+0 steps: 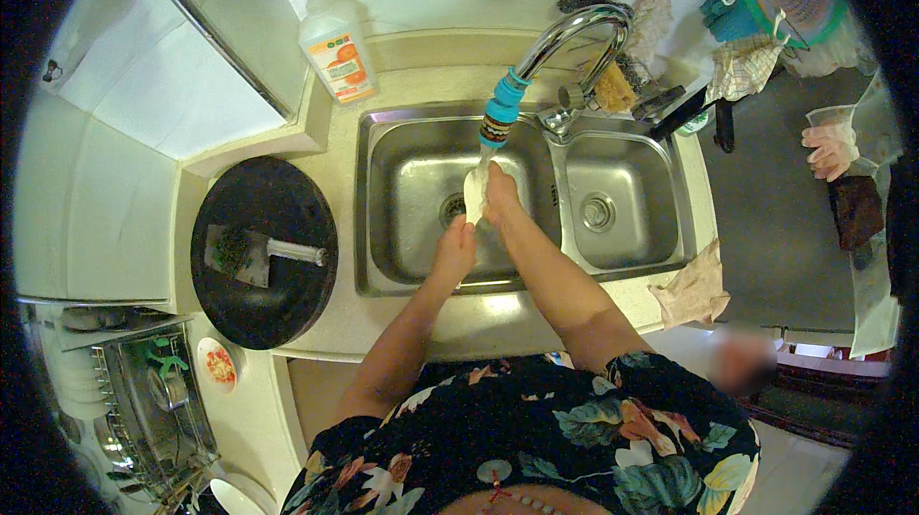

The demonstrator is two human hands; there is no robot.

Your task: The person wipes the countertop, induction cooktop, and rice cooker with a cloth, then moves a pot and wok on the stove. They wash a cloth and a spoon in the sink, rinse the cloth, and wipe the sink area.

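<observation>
My left hand [456, 248] grips the lower end of a pale, slender oval utensil [474, 193], perhaps a spoon; its exact kind cannot be made out. Along the utensil's right side, my right hand [501, 192] is against it, with the fingers partly hidden. Water runs onto it from the blue filter nozzle [502, 109] of a chrome faucet [567, 30]. Both hands are over the large left basin [402, 228] of a stainless-steel double sink, and the drain [452, 209] shows just left of the utensil.
Left of the sink, a cleaver [240, 255] with chopped greens on its blade lies on a round dark chopping board [287, 314]. A pump bottle [337, 55] stands behind. At right are the small basin [628, 177], a cloth [693, 289] and black handles [678, 115].
</observation>
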